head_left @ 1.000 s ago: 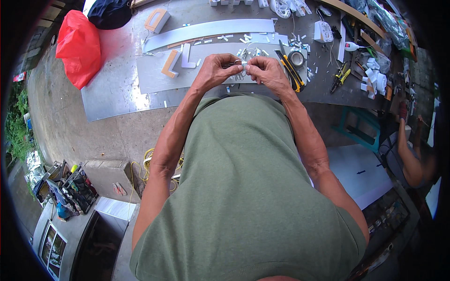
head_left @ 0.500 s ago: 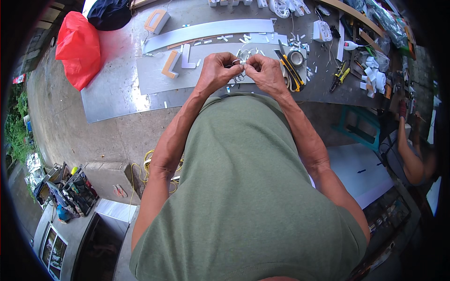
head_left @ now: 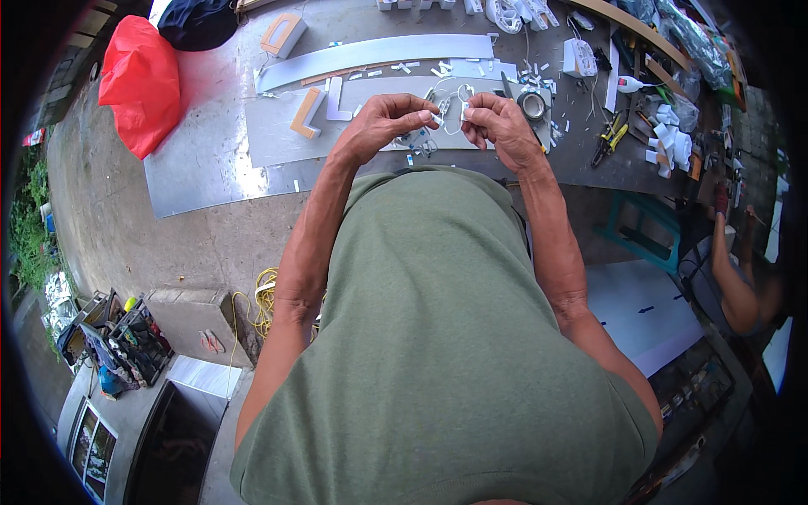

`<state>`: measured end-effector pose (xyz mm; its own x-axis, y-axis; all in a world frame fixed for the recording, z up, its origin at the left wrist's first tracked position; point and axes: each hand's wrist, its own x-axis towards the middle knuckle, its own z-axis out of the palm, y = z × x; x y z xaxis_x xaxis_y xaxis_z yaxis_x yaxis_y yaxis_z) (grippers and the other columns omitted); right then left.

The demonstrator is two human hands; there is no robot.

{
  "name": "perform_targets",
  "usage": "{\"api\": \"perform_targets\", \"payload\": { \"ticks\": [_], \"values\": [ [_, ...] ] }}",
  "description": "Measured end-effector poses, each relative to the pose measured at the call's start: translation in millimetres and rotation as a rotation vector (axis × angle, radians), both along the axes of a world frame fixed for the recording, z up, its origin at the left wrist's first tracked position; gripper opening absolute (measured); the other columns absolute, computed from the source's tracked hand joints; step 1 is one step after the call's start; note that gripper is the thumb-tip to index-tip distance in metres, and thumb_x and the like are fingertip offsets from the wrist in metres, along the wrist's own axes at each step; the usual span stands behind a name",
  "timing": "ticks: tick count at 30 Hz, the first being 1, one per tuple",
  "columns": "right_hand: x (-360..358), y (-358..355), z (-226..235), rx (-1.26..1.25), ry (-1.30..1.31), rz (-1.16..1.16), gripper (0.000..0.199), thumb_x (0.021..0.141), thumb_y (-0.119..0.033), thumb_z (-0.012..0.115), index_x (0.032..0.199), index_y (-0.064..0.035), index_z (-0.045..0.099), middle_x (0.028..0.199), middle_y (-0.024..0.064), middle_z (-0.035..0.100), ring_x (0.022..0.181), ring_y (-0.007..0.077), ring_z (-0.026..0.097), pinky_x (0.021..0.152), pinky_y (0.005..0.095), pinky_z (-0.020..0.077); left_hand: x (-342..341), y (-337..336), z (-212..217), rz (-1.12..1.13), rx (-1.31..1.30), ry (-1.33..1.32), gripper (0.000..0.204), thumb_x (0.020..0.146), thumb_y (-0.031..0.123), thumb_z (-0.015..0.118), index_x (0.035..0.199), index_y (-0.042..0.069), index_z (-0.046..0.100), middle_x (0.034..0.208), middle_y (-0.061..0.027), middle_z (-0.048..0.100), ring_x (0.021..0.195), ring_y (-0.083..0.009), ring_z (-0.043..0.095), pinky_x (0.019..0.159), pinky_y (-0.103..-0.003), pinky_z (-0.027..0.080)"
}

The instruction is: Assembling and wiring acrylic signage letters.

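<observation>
Both hands hold a string of small white modules on thin white wire (head_left: 444, 108), which looks like LED modules, just above the workbench. My left hand (head_left: 389, 126) pinches a small white piece of it between thumb and fingertips. Across a short gap, my right hand (head_left: 505, 126) pinches another white module (head_left: 464, 110), its fingers curled. Loose wire loops hang between the hands, and a clear and grey tangle (head_left: 421, 143) lies beneath them on the grey flat sheet (head_left: 278, 139). The right hand mostly covers the tools under it.
Left of my hands lie a white L-shaped piece (head_left: 338, 101) and an orange-sided one (head_left: 306, 114). A tape roll (head_left: 532, 104), yellow-handled pliers (head_left: 609, 139) and white scraps lie to the right. A red bag (head_left: 141, 88) is far left. A teal stool (head_left: 644, 227) and another person's arm (head_left: 734, 269) are at right.
My hands have moved apart, drawing the wire string out between them. The right hand has shifted right, over the yellow utility knife that showed before.
</observation>
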<state>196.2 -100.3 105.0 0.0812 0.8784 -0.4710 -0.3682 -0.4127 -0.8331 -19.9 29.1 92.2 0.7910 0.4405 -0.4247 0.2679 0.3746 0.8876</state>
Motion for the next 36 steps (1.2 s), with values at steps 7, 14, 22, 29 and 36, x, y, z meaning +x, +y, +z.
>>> {"api": "perform_targets", "payload": {
  "ticks": [7, 14, 22, 29, 36],
  "values": [
    [16, -5, -5, -0.034, -0.04, -0.076, 0.013, 0.093, -0.014, 0.068, 0.095, -0.0013, 0.064, 0.077, 0.0063, 0.068, 0.06, 0.0087, 0.062, 0.049, 0.0211, 0.0465, -10, 2, -16, -0.172, 0.034, -0.006, 0.046, 0.08, 0.011, 0.081, 0.124, 0.004, 0.07, 0.104, -0.0124, 0.075, 0.102, -0.0204, 0.069, 0.094, -0.04, 0.053],
    [17, -7, -24, -0.061, -0.108, -0.142, 0.015, 0.093, -0.014, 0.067, 0.096, 0.0001, 0.066, 0.081, 0.0085, 0.07, 0.06, 0.0092, 0.063, 0.048, 0.0201, 0.0467, -7, -5, -39, -0.305, 0.659, 0.218, 0.043, 0.076, 0.007, 0.08, 0.117, 0.003, 0.071, 0.096, -0.0119, 0.076, 0.089, -0.0181, 0.072, 0.083, -0.033, 0.055],
    [-5, -12, -18, 0.035, -1.095, 0.009, 0.024, 0.091, -0.018, 0.064, 0.102, 0.003, 0.071, 0.08, 0.0133, 0.072, 0.07, 0.0158, 0.068, 0.068, 0.0342, 0.0545, -5, 2, -13, -0.164, 0.211, 0.194, 0.04, 0.082, 0.013, 0.083, 0.114, -0.005, 0.068, 0.086, -0.0121, 0.075, 0.081, -0.014, 0.071, 0.074, -0.029, 0.055],
    [-28, 2, 1, -0.007, -0.573, 0.18, 0.025, 0.092, -0.021, 0.069, 0.102, 0.0013, 0.074, 0.075, 0.0039, 0.069, 0.066, 0.0095, 0.061, 0.061, 0.028, 0.0498, 3, 4, -1, -0.193, 0.17, 0.113, 0.035, 0.083, 0.014, 0.083, 0.11, -0.005, 0.069, 0.088, -0.0102, 0.075, 0.08, -0.013, 0.071, 0.074, -0.027, 0.057],
    [-28, 4, 1, 0.04, -0.573, 0.136, 0.022, 0.089, -0.017, 0.072, 0.1, 0.0016, 0.075, 0.074, 0.0032, 0.069, 0.067, 0.0081, 0.062, 0.061, 0.0259, 0.0503, 4, -1, 2, -0.097, 0.302, 0.136, 0.039, 0.082, 0.023, 0.085, 0.107, -0.003, 0.071, 0.085, -0.0094, 0.075, 0.076, -0.012, 0.069, 0.07, -0.028, 0.055]
  ]
}}
